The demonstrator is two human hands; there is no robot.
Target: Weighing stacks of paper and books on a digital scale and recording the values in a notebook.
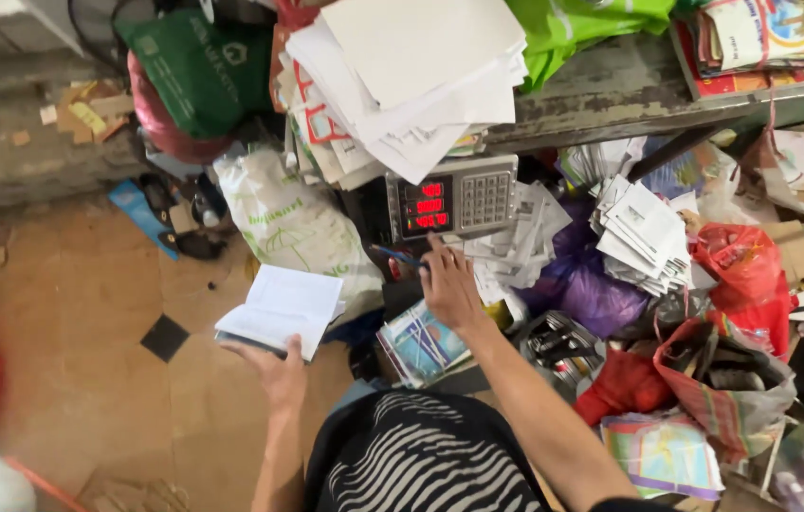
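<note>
Paper stack [411,76] above – red bag [748,270] (crumpled), purple bag [592,284].

Left hand [279,372]: forearm rising from 6 o'clock, palm up, fingers curled in a supporting grip at about 9 o'clock of the torso. Right hand [447,283]: arm stretched toward 11 o'clock, back of hand up, fingers closed in a pinch at the tips.
</note>
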